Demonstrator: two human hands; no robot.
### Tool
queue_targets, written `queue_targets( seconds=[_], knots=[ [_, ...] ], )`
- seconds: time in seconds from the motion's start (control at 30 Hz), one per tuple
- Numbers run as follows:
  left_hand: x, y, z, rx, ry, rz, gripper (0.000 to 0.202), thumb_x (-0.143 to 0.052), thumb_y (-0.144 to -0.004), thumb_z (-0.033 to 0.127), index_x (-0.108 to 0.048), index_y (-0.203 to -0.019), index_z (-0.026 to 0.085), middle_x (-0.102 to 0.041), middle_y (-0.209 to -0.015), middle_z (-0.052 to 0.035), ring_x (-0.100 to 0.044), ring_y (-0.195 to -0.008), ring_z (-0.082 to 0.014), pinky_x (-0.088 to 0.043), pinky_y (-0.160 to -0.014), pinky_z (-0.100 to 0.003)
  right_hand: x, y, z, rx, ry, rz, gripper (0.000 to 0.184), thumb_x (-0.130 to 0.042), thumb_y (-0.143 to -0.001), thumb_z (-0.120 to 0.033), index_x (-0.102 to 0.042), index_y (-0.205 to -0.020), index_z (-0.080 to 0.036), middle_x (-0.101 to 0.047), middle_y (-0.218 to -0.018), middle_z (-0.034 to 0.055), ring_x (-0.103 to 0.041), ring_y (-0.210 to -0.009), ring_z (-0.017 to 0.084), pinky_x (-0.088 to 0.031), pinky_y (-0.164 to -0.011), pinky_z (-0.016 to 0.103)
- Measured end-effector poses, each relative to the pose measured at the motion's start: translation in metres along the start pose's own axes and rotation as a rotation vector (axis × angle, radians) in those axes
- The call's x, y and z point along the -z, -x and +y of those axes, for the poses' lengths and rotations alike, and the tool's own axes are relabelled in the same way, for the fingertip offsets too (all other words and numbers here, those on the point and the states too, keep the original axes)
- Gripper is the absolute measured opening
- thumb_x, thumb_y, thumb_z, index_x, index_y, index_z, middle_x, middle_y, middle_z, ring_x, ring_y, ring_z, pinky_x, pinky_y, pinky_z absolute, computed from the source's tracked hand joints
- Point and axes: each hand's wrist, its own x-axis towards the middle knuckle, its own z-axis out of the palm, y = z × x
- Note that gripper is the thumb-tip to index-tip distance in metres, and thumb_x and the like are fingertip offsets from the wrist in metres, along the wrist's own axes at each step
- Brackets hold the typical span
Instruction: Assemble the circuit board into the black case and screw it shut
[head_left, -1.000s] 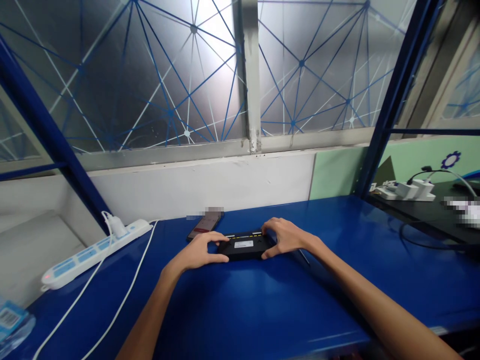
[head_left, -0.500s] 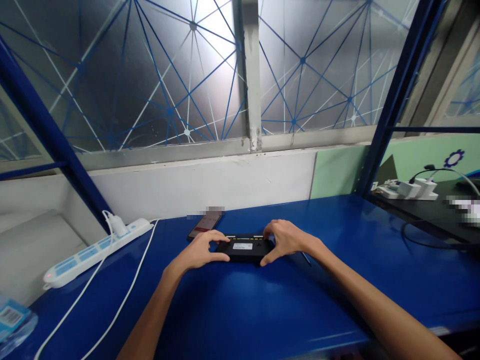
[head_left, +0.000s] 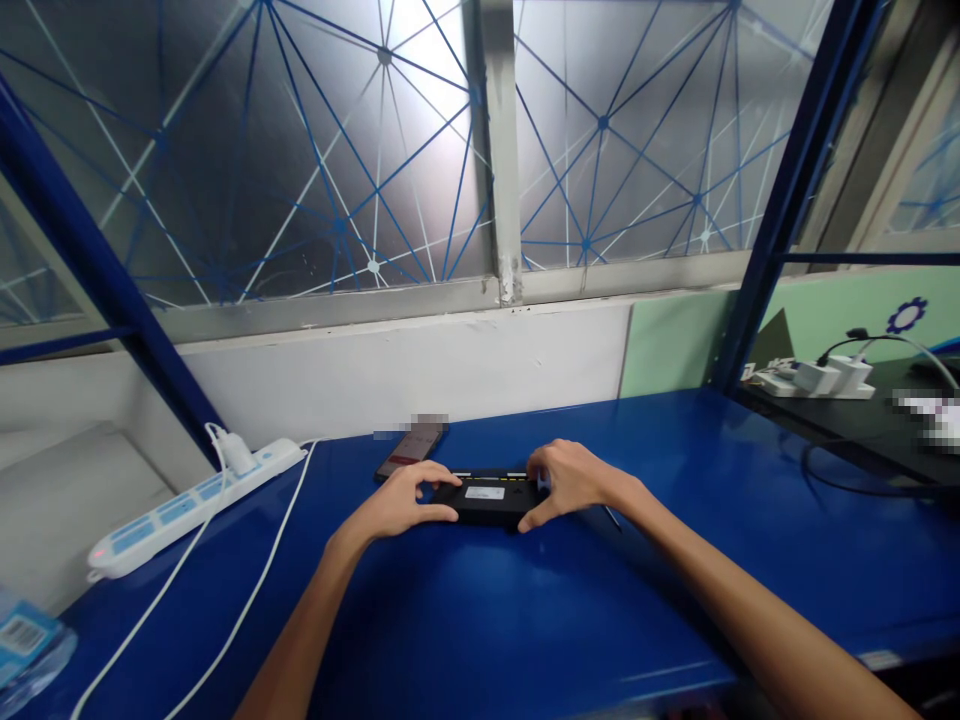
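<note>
A flat black box-like device (head_left: 489, 508) with a white label and a row of yellow marks along its far side lies on the blue table. My left hand (head_left: 401, 498) grips its left end, thumb at the near edge and fingers over the far side. At the opposite end my right hand (head_left: 564, 484) holds it the same way, thumb at the near corner. A smartphone (head_left: 409, 452) lies just behind my left hand. Partly hidden beside my right wrist is a thin dark tool (head_left: 612, 517), its kind unclear.
A white power strip (head_left: 196, 508) with a plug and white cables (head_left: 264, 575) runs along the left of the blue table (head_left: 480, 630). Plastic packaging (head_left: 28, 640) sits at the lower left. Chargers (head_left: 832, 374) stand on a black surface at right. Blue posts rise at both sides.
</note>
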Motion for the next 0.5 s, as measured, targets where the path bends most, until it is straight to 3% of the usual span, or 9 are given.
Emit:
queue_targets(
  seconds=[0.27,0.5],
  knots=[
    [0.0007,-0.0009,-0.0008,0.020,-0.022,0.009,0.051,-0.074,-0.069,0.057,-0.070,-0.110,0.026,-0.064,-0.121,-0.0053,-0.058,-0.098,-0.0242,-0.045,-0.079,-0.030,0.0037,0.0023,-0.0007,0.004,-0.031,0.001,0.074,-0.067,-0.050,-0.082,-0.070,-0.086,-0.018,-0.070,-0.076,0.0069,-0.064,-0.067,0.023,-0.038,-0.054,0.027],
    [0.0010,-0.0003,0.0016,0.006,-0.037,0.010,0.045,-0.065,-0.076,0.059,-0.071,-0.107,0.027,-0.065,-0.121,-0.0048,-0.058,-0.100,-0.0242,-0.045,-0.080,-0.030,0.0073,0.0021,0.0050,0.006,-0.124,-0.032,0.068,-0.068,-0.055,-0.078,-0.072,-0.090,-0.019,-0.071,-0.080,0.0056,-0.064,-0.068,0.022,-0.040,-0.057,0.027]
  ],
)
